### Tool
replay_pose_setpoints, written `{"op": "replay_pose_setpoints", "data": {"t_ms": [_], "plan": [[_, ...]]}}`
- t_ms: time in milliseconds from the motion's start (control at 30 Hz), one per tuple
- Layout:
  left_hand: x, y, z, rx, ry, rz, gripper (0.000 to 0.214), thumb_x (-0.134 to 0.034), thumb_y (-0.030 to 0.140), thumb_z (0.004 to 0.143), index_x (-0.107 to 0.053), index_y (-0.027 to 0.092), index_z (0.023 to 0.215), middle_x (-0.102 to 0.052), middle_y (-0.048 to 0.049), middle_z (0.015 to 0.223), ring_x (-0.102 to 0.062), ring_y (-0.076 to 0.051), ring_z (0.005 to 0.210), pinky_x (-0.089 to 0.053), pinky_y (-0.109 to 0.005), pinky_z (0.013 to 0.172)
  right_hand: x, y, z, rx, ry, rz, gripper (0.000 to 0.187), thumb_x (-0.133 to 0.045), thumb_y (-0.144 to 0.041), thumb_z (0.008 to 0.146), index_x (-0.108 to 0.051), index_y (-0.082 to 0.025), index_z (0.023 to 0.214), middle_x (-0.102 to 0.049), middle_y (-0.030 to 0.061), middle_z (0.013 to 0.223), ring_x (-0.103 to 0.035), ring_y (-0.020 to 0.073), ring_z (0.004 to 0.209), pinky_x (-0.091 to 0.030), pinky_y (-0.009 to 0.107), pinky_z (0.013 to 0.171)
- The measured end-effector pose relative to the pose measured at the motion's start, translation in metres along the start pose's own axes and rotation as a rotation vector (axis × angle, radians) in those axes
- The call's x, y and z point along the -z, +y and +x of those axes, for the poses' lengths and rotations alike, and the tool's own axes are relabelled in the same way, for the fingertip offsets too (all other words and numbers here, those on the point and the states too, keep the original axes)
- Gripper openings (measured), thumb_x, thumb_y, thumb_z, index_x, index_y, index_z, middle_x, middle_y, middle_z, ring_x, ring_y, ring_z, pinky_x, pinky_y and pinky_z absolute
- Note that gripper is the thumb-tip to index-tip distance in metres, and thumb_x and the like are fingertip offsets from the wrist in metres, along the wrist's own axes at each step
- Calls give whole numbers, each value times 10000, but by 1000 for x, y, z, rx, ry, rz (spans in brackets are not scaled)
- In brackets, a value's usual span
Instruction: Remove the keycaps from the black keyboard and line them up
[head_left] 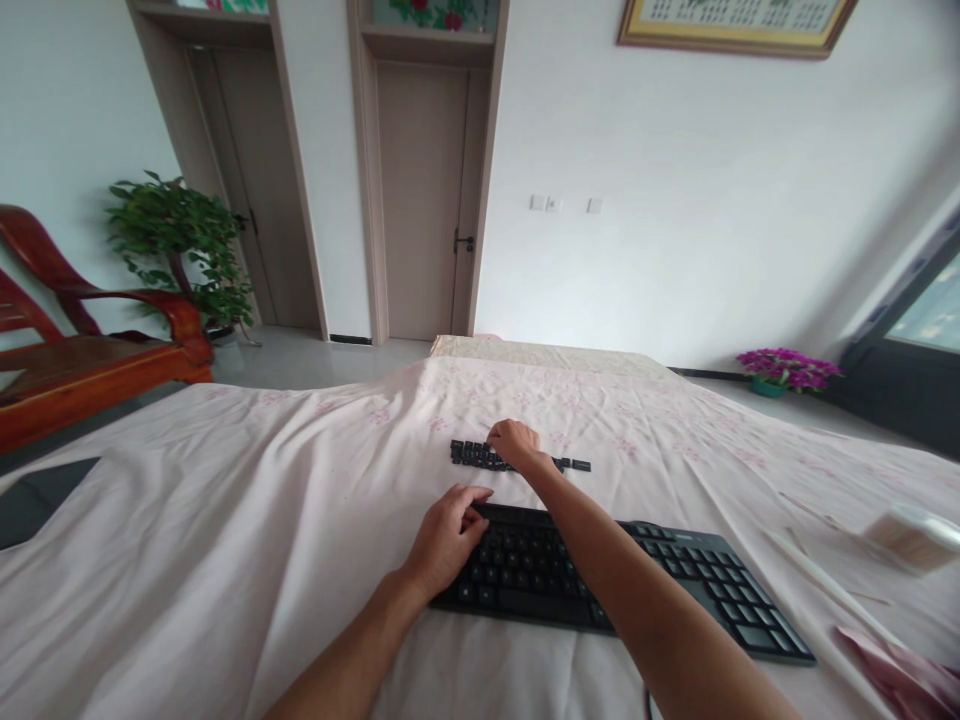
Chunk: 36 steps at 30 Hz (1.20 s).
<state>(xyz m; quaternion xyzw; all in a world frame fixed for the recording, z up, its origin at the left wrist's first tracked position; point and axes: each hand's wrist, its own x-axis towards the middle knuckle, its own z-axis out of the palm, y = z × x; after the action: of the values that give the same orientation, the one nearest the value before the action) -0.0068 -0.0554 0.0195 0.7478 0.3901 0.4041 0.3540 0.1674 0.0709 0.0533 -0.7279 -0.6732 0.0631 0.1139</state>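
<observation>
A black keyboard (pixel 675 580) lies on a table covered by a pale pink flowered cloth (pixel 262 520). My left hand (pixel 446 540) rests on the keyboard's left end, fingers curled down against the upper left keys. Beyond the keyboard a row of loose black keycaps (pixel 472 455) lies on the cloth. My right hand (pixel 514 443) reaches across the keyboard to that row, fingers bent down over the keycaps; whether it holds one is hidden.
At the right edge lie a tub of cotton swabs (pixel 915 535), thin sticks (pixel 817 580) and a pink packet (pixel 896 670). A dark flat object (pixel 37 495) sits at the left edge. A red wooden chair (pixel 82 340), potted plant (pixel 180 240) and two doors stand behind.
</observation>
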Motion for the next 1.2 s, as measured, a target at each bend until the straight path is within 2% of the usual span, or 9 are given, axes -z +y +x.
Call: {"op": "replay_pose_setpoints", "data": {"t_ms": [133, 267, 367, 433, 567, 700, 767, 967, 1200], "plan": [[0, 0, 0, -6, -1, 13, 384, -526, 102, 755, -595, 217, 1115, -607, -38, 1069, -599, -117, 767, -487, -253, 749, 5, 0, -8, 9, 33, 15, 271, -514, -367, 856, -730, -214, 917, -706, 104, 944, -641, 230, 900, -420, 280, 712], [-1, 0, 0, -16, 7, 11, 368, -520, 96, 755, -603, 210, 1095, -610, -38, 1065, -600, -113, 757, -486, -246, 744, 17, -5, -25, 66, 92, 55, 464, -315, -447, 954, -710, -208, 902, -708, 87, 925, -637, 200, 865, -411, 265, 708], [-1, 1, 0, -29, 3, 9, 370, -515, 90, 755, -604, 210, 1093, -614, -34, 1055, -602, -110, 761, -485, -244, 753, 30, -9, -44, 137, 142, 82, 544, -216, -455, 979, -700, -234, 867, -711, 52, 924, -617, 183, 919, -397, 250, 736], [-1, 0, -1, -34, 7, 13, 367, -515, 91, 756, -604, 207, 1092, -618, -31, 1032, -601, -110, 759, -486, -246, 755, 39, -11, -60, 191, 181, 111, 540, -228, -458, 977, -696, -236, 826, -710, 39, 895, -616, 175, 902, -390, 242, 726], [-2, -2, -1, -40, 16, 16, 344, -514, 110, 765, -602, 204, 1084, -615, -27, 1003, -597, -106, 737, -493, -247, 732, 49, -8, -90, 323, 217, 339, 433, -326, -420, 958, -684, -219, 823, -689, 7, 719, -614, 135, 660, -400, 227, 640], [-3, -4, -1, -56, 13, 34, 336, -509, 121, 773, -603, 216, 1081, -613, -25, 1021, -591, -105, 739, -497, -250, 742, 43, 4, -114, 326, 147, 573, 255, -513, -399, 876, -675, -214, 943, -698, 1, 760, -614, 131, 623, -430, 219, 604], [-3, -6, -1, -62, 13, 49, 339, -506, 120, 776, -604, 221, 1084, -615, -23, 1023, -592, -107, 742, -497, -254, 752, 39, 10, -123, 312, 88, 637, 238, -556, -375, 848, -671, -207, 970, -705, 9, 799, -622, 134, 627, -444, 221, 599], [-4, -3, -2, -63, -12, 95, 334, -493, 127, 787, -604, 226, 1086, -609, -22, 1004, -591, -118, 755, -493, -265, 766, 38, 18, -147, 266, 63, 739, 361, -379, -410, 937, -657, -183, 907, -705, 10, 794, -567, 106, 511, -450, 221, 551], [-2, 7, -4, -100, -94, 183, 293, -484, 110, 782, -623, 230, 1011, -604, -16, 977, -581, -134, 790, -468, -262, 776, 34, 12, -157, 317, 50, 656, 400, -339, -375, 953, -662, -181, 820, -669, 0, 715, -531, 100, 493, -436, 220, 561]]}}
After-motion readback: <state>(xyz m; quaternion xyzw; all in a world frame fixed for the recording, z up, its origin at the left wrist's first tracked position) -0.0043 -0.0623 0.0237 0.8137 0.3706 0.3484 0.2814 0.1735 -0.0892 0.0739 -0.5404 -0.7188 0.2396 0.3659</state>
